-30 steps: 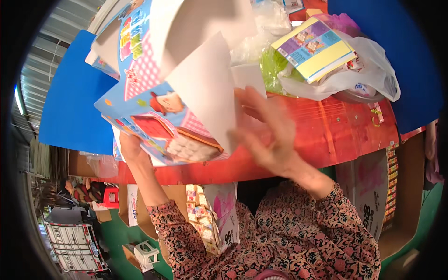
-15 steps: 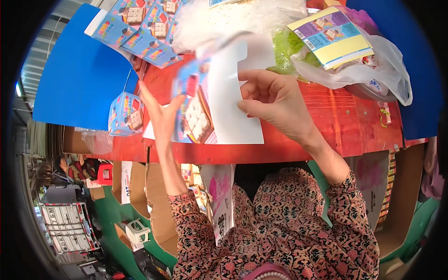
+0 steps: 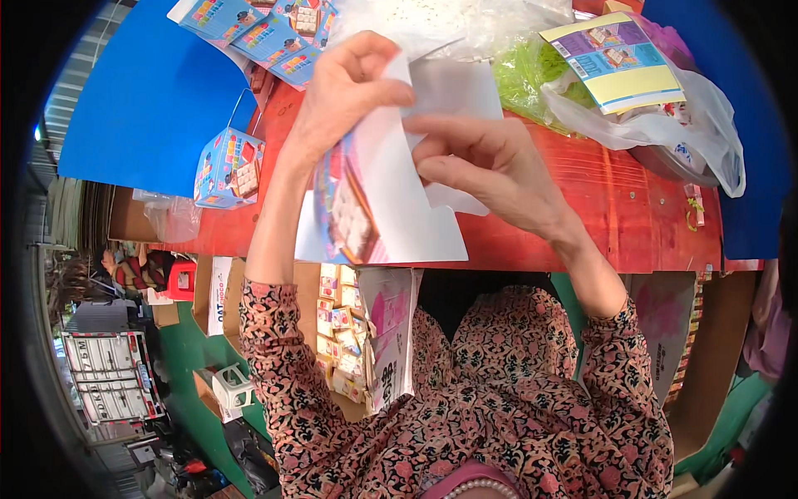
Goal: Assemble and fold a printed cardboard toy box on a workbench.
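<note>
The left hand (image 3: 345, 96) and the right hand (image 3: 490, 170) met at a printed carton (image 3: 353, 224)

From where I stood, the printed carton was upright between the two hands over the near edge of a red table (image 3: 582, 208), its picture side below the left hand and its plain white side just beside the right fingertips. The left hand, raised higher, had its thumb and curled fingers closed on the white upper edge. The right hand was half curled, thumb and forefinger apart; I couldn't tell whether it pinched anything, as the edge there was blurred.

Left of the left forearm sat a made-up blue box (image 3: 229, 170), with flat printed blanks (image 3: 295, 37) beyond it. Past both hands lay a clear plastic bag (image 3: 465, 21) with something pale inside. Beyond the right hand was a green plastic bag (image 3: 525, 87), and farther right some yellow-and-blue printed sheets (image 3: 640, 83) rested on a white plastic bag (image 3: 723, 125). Below the left forearm, under the table's edge, stood a cardboard box (image 3: 392, 324) beside many small packets (image 3: 341, 324).
</note>
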Demonstrator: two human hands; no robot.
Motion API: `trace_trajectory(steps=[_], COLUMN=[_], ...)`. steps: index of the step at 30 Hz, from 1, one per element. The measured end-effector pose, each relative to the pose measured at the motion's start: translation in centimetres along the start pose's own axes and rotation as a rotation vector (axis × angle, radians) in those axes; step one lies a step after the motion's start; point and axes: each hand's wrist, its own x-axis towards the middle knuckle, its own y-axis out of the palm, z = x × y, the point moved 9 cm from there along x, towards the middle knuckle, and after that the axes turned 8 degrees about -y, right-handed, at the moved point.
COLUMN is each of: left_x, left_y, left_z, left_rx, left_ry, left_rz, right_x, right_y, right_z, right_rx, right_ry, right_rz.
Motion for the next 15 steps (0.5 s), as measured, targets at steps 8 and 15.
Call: trace_trajectory(steps=[8, 15], left_x=[-1.6, -2.7], left_y=[-2.9, -2.6], left_z=[-5.8, -12.0], left_rx=[0.231, 0.402], left_ry=[0.462, 0.412], left_rz=[-0.31, -0.552], right_x=[-1.6, -1.3], right_y=[1.8, 1.8], right_z=[2.4, 0.6], right_rx=[-0.75, -1.099], right_ry=[-0.453, -0.416], right_rz=[0.549, 0.563])
